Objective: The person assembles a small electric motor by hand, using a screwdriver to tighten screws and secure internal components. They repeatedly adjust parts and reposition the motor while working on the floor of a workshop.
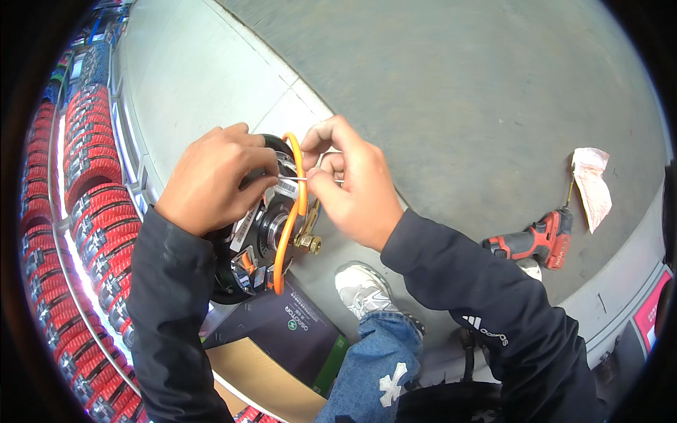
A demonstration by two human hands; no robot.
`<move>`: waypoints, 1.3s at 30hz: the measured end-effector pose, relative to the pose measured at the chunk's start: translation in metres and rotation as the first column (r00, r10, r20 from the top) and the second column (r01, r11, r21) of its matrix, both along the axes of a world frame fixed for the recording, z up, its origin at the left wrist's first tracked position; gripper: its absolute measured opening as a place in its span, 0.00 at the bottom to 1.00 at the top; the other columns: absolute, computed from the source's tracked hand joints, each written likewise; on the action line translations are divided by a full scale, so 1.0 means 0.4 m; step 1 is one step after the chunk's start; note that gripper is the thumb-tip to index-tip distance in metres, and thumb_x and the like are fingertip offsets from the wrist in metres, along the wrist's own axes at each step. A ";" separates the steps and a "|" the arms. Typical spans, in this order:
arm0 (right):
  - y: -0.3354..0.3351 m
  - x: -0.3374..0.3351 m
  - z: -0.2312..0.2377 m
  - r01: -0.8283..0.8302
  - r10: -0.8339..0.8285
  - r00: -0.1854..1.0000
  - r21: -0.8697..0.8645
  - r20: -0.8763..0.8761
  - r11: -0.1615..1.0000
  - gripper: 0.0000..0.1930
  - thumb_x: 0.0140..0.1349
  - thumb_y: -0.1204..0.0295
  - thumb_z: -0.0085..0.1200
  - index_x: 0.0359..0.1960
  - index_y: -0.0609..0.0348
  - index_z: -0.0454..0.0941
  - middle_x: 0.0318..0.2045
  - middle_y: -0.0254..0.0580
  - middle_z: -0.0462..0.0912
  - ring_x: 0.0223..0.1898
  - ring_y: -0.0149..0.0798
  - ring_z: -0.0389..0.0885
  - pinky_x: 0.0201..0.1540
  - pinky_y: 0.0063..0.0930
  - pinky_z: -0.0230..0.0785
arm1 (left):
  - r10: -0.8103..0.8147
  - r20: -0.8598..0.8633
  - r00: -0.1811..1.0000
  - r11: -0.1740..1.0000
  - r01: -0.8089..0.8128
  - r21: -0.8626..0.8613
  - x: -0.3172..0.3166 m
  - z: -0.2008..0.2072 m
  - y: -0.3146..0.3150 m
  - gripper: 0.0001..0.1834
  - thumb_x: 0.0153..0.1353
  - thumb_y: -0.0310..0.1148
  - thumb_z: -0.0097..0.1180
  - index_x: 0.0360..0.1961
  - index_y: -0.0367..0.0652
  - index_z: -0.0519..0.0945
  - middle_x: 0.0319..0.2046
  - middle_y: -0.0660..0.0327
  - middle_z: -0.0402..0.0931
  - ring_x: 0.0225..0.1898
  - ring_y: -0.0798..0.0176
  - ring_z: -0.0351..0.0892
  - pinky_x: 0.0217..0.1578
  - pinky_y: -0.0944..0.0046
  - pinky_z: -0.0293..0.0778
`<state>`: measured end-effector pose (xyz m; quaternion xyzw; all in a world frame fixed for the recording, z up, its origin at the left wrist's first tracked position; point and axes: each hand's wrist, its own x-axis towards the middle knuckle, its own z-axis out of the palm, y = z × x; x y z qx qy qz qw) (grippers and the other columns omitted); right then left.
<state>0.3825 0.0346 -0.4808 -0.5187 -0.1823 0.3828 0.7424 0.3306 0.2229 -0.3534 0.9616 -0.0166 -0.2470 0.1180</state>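
A black hub-motor wheel point(262, 229) stands in front of me, with labels on its face and a brass-coloured nut point(308, 244) on its axle. Looped across it is a thick orange cable point(281, 257). A thin whitish strip that looks like a cable tie point(293, 178) crosses the cable near the top. My left hand point(220, 180) pinches one end of it over the wheel's rim. On the cable's other side, my right hand point(358, 187) has thumb and fingers closed on the strip. The fingertips hide its ends.
Beneath the wheel is a dark printed box point(293, 317) with an open cardboard flap point(261, 370). Rows of red-wrapped tyres point(92, 141) fill a rack at left. A red and black power drill point(532, 243) and a crumpled paper packet point(591, 183) lie on the floor at right.
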 end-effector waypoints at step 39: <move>-0.165 0.053 -0.016 -0.392 0.310 0.904 -0.282 -0.294 0.876 0.21 0.82 0.59 0.61 0.52 0.73 0.85 0.28 0.44 0.88 0.27 0.33 0.87 0.31 0.31 0.78 | 0.173 -0.155 0.973 0.952 -0.205 -0.229 -0.008 -0.025 0.032 0.03 0.59 0.19 0.70 0.34 0.33 0.87 0.33 0.51 0.84 0.40 0.47 0.80 0.40 0.51 0.75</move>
